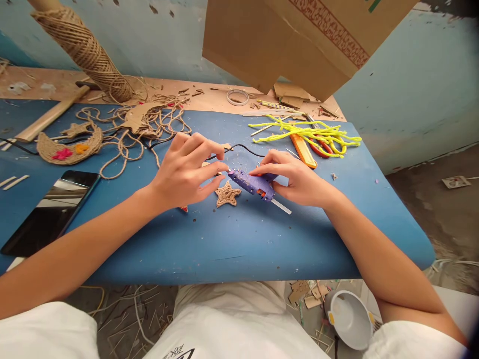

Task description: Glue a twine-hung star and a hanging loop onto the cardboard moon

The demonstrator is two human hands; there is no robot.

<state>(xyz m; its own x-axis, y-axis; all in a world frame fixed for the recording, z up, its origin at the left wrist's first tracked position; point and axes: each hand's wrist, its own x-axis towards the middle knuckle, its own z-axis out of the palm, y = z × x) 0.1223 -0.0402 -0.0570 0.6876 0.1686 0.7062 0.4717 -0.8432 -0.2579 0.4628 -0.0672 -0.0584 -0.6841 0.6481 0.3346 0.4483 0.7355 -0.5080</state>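
A purple hot glue gun (251, 183) lies tilted on its side, a clear glue stick (281, 206) poking out of its back end. My right hand (294, 174) is closed around its handle side. My left hand (190, 169) is at the nozzle, fingers apart and curved, with fingertips close to or touching the tip; I cannot make out anything held in them. Just below the nozzle, a small star wrapped in jute twine (228, 194) lies on the blue table (239, 244). A small red-edged piece (183, 209) is mostly hidden under my left hand.
A twine-covered crescent (71, 144), loose jute cord (121, 149) and a phone (52, 209) lie left. A twine spool (84, 52) leans behind. Right are yellow-green pipe cleaners (310, 132) and an orange cutter (303, 149). Cardboard (284, 40) stands at the back; a pot (350, 319) is on the floor.
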